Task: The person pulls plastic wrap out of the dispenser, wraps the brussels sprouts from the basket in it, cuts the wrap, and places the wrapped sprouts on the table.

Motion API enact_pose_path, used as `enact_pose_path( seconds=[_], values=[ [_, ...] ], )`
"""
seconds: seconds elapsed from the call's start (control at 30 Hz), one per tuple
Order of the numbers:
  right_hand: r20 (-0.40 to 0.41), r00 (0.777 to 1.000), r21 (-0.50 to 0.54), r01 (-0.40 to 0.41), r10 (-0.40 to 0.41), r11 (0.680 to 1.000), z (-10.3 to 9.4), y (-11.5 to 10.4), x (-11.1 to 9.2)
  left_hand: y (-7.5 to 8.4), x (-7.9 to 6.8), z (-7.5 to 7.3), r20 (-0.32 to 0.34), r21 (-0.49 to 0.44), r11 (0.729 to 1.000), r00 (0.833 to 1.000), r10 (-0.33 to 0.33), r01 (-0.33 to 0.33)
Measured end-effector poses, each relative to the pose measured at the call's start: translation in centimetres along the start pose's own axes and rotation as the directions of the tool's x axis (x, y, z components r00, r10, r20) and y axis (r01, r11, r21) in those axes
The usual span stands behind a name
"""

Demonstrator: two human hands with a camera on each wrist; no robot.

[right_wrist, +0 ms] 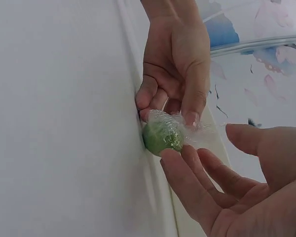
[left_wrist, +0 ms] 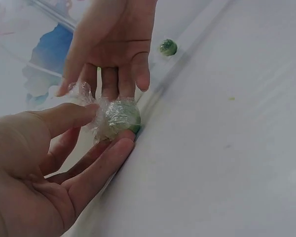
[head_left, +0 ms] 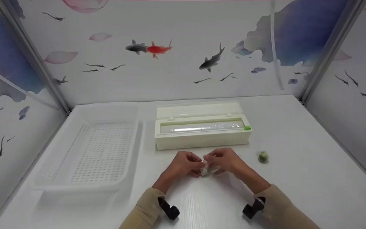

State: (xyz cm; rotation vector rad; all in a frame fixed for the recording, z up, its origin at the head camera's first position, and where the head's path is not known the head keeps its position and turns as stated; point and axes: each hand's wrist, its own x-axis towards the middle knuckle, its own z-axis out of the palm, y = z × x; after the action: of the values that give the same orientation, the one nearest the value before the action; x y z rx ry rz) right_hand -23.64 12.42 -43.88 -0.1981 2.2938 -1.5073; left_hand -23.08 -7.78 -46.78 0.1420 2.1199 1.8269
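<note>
A small green ball, some round fruit or vegetable, is wrapped in crinkled cling film between the two hands, over the white table. The left hand holds it, its thumb on the gathered film and its fingers under the ball in the left wrist view. Beside it the right hand has its fingers stretched out, with fingertips against the ball and the thumb apart near the loose film end. A second wrapped green ball lies on the table to the right of the right hand.
Beyond the hands stands a cream cling film dispenser, its lid raised, with a roll inside and a green slider at its right end. A white perforated basket sits on the left. Printed panels enclose the table.
</note>
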Motion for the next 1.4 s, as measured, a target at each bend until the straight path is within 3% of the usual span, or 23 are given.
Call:
enact_pose_path(
  seconds=[0.17,0.43,0.67,0.87,1.2,1.4],
  values=[
    [0.018,0.999,0.018,0.04,-0.04,0.999,0.0,0.1,-0.1,0.4,-0.2,-0.2,0.021,0.027,0.999,1.0,-0.019,0.018],
    [-0.027,1.0,-0.01,0.007,-0.007,1.0,0.1,0.2,0.1,0.2,-0.1,-0.9,0.101,0.009,1.0,0.995,-0.024,0.023],
    [-0.021,1.0,-0.034,0.021,-0.021,0.999,0.0,0.1,0.1,-0.1,0.1,-0.7,0.038,-0.048,0.998,0.998,-0.05,0.052],
    [0.01,0.999,-0.063,0.044,-0.043,0.997,-0.1,0.1,-0.1,-0.1,-0.1,-0.5,0.001,-0.042,0.996,0.997,-0.074,0.074],
    [-0.022,1.0,-0.013,-0.003,0.003,1.0,0.3,0.5,0.1,0.2,-0.2,-0.4,0.036,-0.014,0.998,0.998,-0.053,0.053],
    [-0.015,1.0,-0.013,0.022,-0.022,1.0,0.0,0.9,0.2,0.1,-0.3,0.2,0.005,-0.031,0.998,0.999,-0.052,0.052]
  ],
)
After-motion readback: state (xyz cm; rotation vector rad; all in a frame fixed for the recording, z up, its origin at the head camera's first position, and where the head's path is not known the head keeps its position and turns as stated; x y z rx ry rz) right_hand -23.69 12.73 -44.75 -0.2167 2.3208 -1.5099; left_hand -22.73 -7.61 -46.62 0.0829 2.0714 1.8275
